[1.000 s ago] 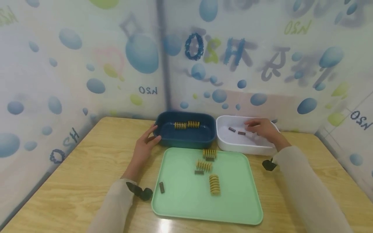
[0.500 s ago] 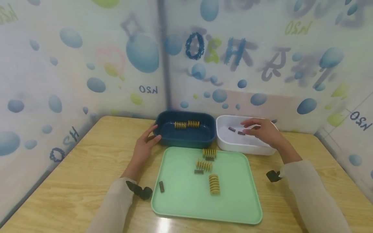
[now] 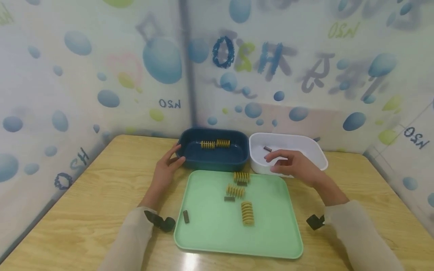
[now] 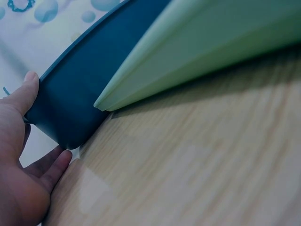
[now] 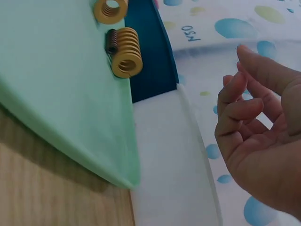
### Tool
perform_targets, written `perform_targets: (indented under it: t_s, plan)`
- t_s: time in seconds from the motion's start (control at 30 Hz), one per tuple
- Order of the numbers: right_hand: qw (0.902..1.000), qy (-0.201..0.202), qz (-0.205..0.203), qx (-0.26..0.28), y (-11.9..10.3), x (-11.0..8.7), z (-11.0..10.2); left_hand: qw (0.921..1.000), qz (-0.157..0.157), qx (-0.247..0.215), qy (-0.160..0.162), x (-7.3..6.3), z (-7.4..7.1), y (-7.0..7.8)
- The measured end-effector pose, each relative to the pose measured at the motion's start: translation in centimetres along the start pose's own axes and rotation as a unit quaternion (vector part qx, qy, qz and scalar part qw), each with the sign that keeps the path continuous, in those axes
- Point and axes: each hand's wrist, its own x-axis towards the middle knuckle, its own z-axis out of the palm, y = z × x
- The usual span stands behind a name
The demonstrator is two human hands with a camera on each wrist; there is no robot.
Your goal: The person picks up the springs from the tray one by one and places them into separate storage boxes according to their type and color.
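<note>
My left hand (image 3: 165,167) is spread against the blue box (image 3: 213,165), with 2 yellow springs (image 3: 208,145) inside. My right hand (image 3: 295,164) is over the white box (image 3: 317,152), near 1 dark spring (image 3: 268,149) in it; I can't tell if it's pinching anything. The green tray (image 3: 207,233) has 6 springs (image 3: 247,213).

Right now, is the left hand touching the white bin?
No, in the head view the left hand touches the dark blue bin instead.

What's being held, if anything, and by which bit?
The left hand holds the blue bin by its left end; whether the right hand holds anything can't be told.
</note>
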Motion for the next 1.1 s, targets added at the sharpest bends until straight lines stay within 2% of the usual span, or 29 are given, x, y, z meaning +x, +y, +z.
perform_targets:
  t_s: [0.13,0.33,0.43,0.57,0.73,0.87,1.1]
  plan:
    - [0.9982,-0.044,-0.035,0.018,0.0,-0.2,0.8,0.9998,0.007,0.015,0.008,0.4,-0.1,-1.1]
    - [0.9901,-0.079,-0.116,0.005,-0.3,-0.3,2.3,0.9998,0.015,0.015,0.007,0.6,-0.1,-1.3]
    - [0.9843,-0.104,-0.143,0.001,-0.6,-0.4,3.2,0.9997,0.018,0.018,0.006,0.5,-0.1,-1.3]
    - [0.9730,-0.168,-0.157,-0.021,-0.9,-0.5,4.2,0.9994,0.022,0.025,0.013,0.5,-0.1,-1.5]
    - [0.9520,-0.249,-0.172,-0.049,-0.6,-0.4,5.2,0.9996,0.018,0.018,0.014,0.4,-0.1,-1.5]
    - [0.9390,-0.290,-0.177,-0.056,-0.2,-0.5,5.5,0.9998,0.014,0.014,0.008,0.4,-0.1,-1.4]
    - [0.9236,-0.339,-0.171,-0.056,0.1,-0.6,5.5,0.9997,0.012,0.022,0.007,0.6,-0.1,-1.5]
